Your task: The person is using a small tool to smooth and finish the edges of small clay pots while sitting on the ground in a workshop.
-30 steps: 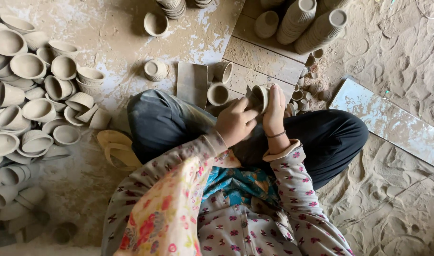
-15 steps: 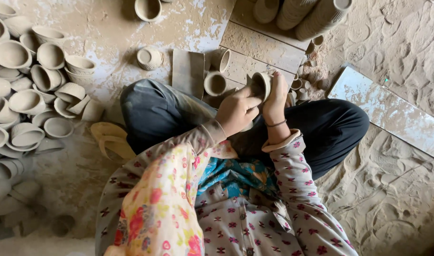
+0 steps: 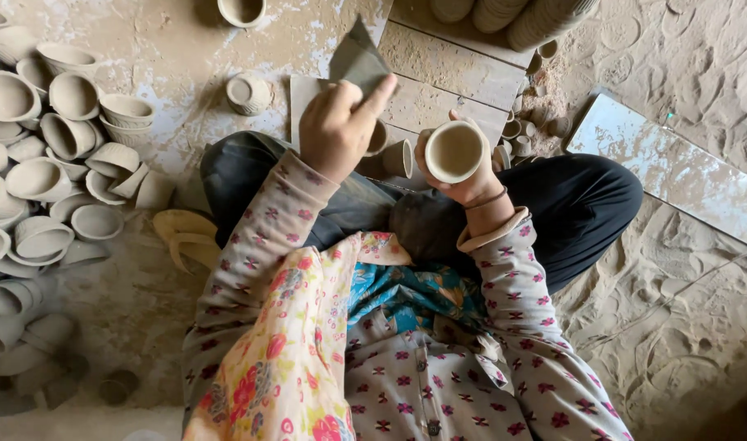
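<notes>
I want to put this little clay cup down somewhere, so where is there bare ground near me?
Bare sand lies beyond your right knee, below the pale slab. A dusty patch is free between the lone cup and the cup pile. That pile crowds your left. Your right hand holds the cup; your left hand holds a grey scrap.

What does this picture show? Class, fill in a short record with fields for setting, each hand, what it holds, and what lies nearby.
Setting: person seated cross-legged on a dusty floor
Left hand: raised, gripping a folded grey sheet
Right hand: holding a small clay cup, mouth facing up
Left side: heap of unfired clay bowls
Ahead: wooden board with more small cups
Right side: flat pale slab on sand
</notes>
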